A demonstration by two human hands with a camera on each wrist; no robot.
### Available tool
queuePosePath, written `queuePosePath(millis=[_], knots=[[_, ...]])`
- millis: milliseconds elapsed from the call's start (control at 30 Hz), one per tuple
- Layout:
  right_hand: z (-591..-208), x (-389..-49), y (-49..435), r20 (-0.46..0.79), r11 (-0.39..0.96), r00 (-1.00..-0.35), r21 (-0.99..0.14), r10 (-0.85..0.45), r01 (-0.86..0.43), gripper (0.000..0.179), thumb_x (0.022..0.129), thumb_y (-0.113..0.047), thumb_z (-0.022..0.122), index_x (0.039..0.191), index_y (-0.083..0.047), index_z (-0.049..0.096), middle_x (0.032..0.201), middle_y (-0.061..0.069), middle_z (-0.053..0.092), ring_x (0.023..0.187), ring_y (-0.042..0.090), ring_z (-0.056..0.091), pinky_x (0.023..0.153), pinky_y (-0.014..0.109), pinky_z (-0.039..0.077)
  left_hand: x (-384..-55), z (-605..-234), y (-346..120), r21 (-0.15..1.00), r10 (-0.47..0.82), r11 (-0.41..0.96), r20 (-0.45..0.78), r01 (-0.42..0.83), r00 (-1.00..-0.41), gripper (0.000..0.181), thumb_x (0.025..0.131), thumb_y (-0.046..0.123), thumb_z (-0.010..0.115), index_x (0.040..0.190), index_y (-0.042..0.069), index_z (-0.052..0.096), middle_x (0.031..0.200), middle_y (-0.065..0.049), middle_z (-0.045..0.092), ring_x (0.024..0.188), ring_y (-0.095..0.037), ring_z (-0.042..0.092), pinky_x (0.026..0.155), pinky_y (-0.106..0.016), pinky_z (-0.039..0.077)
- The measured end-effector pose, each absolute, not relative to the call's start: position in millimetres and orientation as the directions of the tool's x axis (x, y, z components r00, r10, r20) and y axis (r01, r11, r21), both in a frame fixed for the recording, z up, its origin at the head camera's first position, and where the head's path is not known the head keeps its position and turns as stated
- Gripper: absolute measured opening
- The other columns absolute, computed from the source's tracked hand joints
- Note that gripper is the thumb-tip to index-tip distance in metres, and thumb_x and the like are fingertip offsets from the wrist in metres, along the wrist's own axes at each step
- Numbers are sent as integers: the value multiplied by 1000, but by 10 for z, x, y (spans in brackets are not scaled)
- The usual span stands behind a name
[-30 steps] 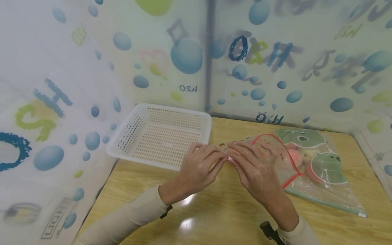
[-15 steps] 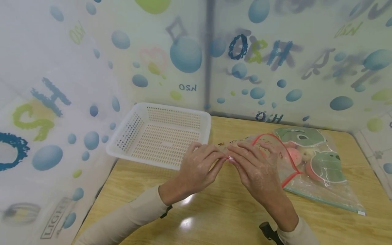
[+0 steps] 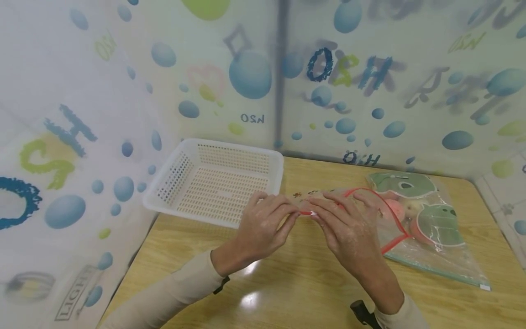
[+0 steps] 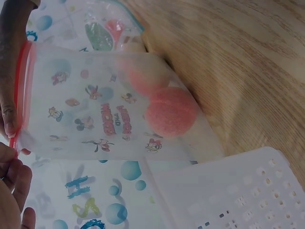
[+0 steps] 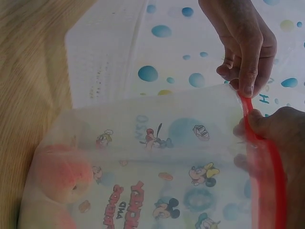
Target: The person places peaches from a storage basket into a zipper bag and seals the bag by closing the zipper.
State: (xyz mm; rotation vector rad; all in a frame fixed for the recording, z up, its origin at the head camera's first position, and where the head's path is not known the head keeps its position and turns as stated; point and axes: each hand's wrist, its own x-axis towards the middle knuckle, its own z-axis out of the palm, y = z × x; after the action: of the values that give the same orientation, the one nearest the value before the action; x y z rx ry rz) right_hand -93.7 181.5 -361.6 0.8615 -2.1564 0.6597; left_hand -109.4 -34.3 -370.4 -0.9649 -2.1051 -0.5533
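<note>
A translucent zip bag (image 5: 157, 157) with a red zip edge and cartoon prints hangs between my hands, two peaches (image 4: 171, 112) at its bottom. My left hand (image 3: 265, 224) pinches the left end of the red zip strip (image 3: 305, 212). On the same strip, my right hand (image 3: 349, 228) pinches at a small white slider (image 3: 313, 213) with thumb and fingers. Both hands also show at the zip edge in the wrist views. Part of the bag is hidden behind my right hand in the head view.
A white perforated basket (image 3: 164, 205) stands on the wooden table (image 3: 300, 283) at the back left. To the right lies a second clear bag (image 3: 445, 265) with a green zip edge, green animal prints and round fruit inside. Printed fabric walls (image 3: 255, 128) enclose the table's back and sides.
My right hand has shifted slightly right along with the white slider, and my left hand slightly left. More red strip shows between them. The bag's red upper edge has dropped lower.
</note>
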Motion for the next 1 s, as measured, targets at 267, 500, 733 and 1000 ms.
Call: queuePosePath(millis=[267, 500, 733, 1000], knots=[[-3648, -935, 1846, 770, 665, -525, -181, -362, -725, 39, 108, -34, 50, 117, -9, 77, 117, 5, 73, 114, 33, 62, 97, 65, 29, -1082, -3709, -359, 91, 455, 628, 762, 773, -460, 9, 93, 16, 73, 95, 8, 77, 97, 0, 72, 88, -15, 67, 79, -37, 48], [-3656, -944, 1871, 781, 667, -510, -167, -361, -727, 38, 107, -34, 51, 116, -8, 77, 115, 7, 74, 114, 33, 62, 96, 65, 29, -1095, -3716, -364, 90, 450, 629, 768, 772, -456, 11, 93, 17, 72, 95, 8, 77, 98, 0, 72, 90, -16, 67, 80, -37, 48], [-3660, -941, 1879, 779, 664, -505, -157, -371, -731, 39, 107, -32, 51, 112, -5, 78, 115, 8, 74, 115, 33, 63, 107, 68, 22, -1091, -3714, -381, 106, 449, 629, 759, 771, -471, 11, 93, 16, 72, 95, 7, 77, 97, 0, 72, 89, -16, 67, 80, -38, 48], [-3661, -928, 1902, 748, 679, -533, -153, -395, -718, 43, 109, -34, 48, 115, -3, 77, 113, 12, 74, 108, 33, 67, 112, 64, 24, -1085, -3703, -399, 112, 454, 637, 745, 762, -489, 9, 93, 16, 72, 96, 9, 77, 96, 1, 72, 88, -15, 67, 82, -37, 48]])
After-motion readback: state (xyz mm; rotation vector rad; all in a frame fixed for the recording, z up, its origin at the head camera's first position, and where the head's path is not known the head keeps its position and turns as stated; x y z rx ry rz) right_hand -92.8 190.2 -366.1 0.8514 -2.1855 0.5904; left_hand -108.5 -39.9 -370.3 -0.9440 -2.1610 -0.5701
